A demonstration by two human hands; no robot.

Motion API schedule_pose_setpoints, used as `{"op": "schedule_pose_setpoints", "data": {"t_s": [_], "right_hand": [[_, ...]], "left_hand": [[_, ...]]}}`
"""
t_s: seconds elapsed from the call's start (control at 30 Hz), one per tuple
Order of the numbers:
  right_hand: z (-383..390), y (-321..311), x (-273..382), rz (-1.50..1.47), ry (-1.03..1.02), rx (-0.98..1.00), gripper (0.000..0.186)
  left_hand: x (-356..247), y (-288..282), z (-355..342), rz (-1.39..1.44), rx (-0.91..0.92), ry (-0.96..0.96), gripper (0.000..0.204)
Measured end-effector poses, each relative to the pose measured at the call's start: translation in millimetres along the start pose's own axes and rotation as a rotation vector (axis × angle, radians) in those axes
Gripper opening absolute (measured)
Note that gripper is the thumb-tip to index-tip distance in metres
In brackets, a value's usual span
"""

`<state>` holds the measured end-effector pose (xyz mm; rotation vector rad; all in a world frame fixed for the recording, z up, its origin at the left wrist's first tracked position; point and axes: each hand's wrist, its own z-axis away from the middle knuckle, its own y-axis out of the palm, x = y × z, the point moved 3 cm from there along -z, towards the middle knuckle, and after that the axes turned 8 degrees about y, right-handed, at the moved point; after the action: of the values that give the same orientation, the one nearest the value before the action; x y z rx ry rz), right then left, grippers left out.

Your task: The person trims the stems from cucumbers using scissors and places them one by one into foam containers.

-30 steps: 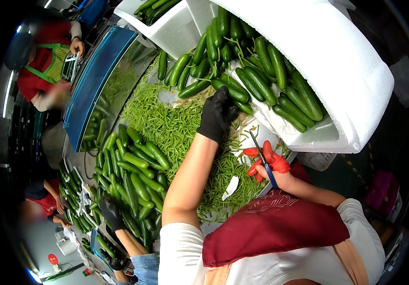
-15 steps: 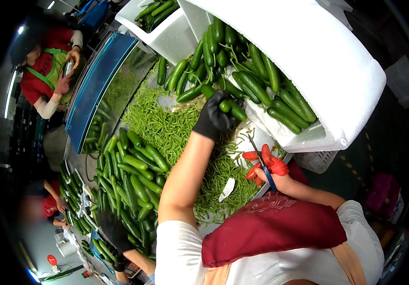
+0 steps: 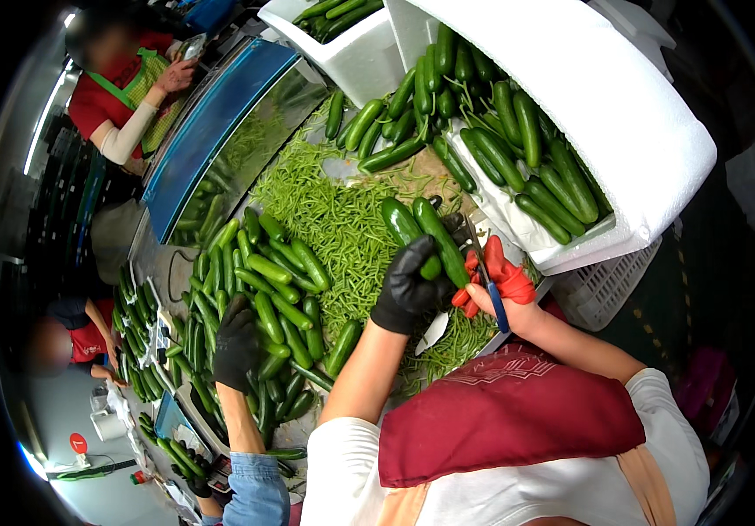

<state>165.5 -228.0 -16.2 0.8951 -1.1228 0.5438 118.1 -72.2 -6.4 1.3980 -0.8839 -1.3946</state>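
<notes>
My left hand [image 3: 408, 289], in a black glove, is wrapped round several cucumbers [image 3: 441, 243] that stick out past its fingers. One end of the held cucumbers comes close to my right hand [image 3: 507, 282], which has red coverings on the fingers. That hand grips a pair of scissors [image 3: 495, 307] with blue handles, blades pointing away from me. Whether the blades touch a cucumber, I cannot tell. Below both hands lies a spread of green beans [image 3: 307, 188]. Beyond them a tipped white foam box [image 3: 649, 131] holds more cucumbers [image 3: 496, 158].
A cucumber pile [image 3: 285, 289] lies left of the beans. A co-worker's black-gloved hand [image 3: 235, 346] rests on it. A blue-edged clear panel [image 3: 220, 131] stands beyond. Another foam box [image 3: 351, 61] with cucumbers sits at the far side. Other people work at the left.
My left hand has come back from the foam box toward me and the scissors, bringing cucumbers. The co-worker's gloved hand has moved up onto the pile. The view has shifted slightly.
</notes>
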Motion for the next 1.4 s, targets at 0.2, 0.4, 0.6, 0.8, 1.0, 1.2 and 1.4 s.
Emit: {"op": "schedule_pose_setpoints", "data": {"t_s": [0.2,0.4,0.6,0.8,1.0,1.2,1.4], "right_hand": [[0,10,5,-0.021,0.011,-0.008,0.044],[7,10,14,-0.018,0.156,0.137,0.043],[7,0,15,0.065,0.203,0.239,0.054],[11,6,42,0.210,0.334,0.207,0.036],[17,0,43,0.272,0.459,0.127,0.038],[12,0,27,0.283,0.346,0.190,0.038],[8,11,45,0.233,0.479,0.171,0.029]], "left_hand": [[1,1,28,-0.373,-0.056,0.063,0.041],[-15,-11,56,-0.427,-0.176,0.080,0.047],[-32,21,71,-0.859,-0.097,0.012,0.071],[-30,21,77,-0.967,-0.008,-0.040,0.075],[-31,16,79,-1.015,-0.050,-0.047,0.075],[-34,18,75,-1.320,0.063,-0.006,0.074],[-50,30,84,-1.548,0.057,0.065,0.073]]}}
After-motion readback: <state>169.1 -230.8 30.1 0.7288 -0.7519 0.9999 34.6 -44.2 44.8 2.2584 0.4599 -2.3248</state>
